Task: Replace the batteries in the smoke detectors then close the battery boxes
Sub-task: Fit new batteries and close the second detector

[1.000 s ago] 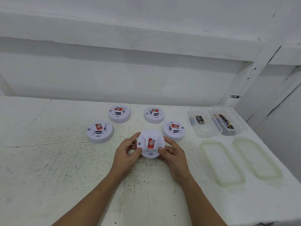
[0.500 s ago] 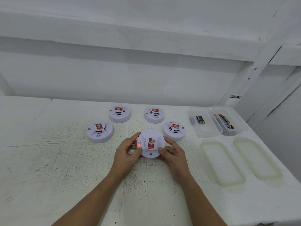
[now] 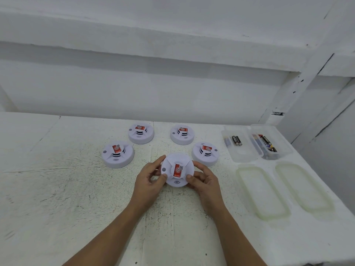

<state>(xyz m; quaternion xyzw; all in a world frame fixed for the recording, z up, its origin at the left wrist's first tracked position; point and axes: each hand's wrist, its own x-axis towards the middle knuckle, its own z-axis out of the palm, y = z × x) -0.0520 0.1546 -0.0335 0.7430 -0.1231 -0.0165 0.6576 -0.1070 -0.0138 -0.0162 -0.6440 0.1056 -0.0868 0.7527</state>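
1. Centrally, in the head view, a person holds a white round detector (image 3: 177, 172) over a scuffed white counter (image 3: 57, 189), its red label facing up.
2. The left hand (image 3: 148, 184) grips the detector's left edge, its fingers (image 3: 160, 160) curled round the rim and the thumb on top.
3. The right hand (image 3: 204, 182) grips the right edge the same way, thumb near the label.
4. Four matching units sit on the counter in an arc behind it: left detector (image 3: 117, 154), back-left detector (image 3: 141, 133), back-right detector (image 3: 182, 134) and right detector (image 3: 205, 153), the last just beside the right hand.
5. To the right stand two clear open boxes, the near box (image 3: 244, 154) and the far box (image 3: 284, 148), touching side by side, each holding batteries (image 3: 236, 140).
6. Two lids (image 3: 263, 192) lie flat in front of the boxes.
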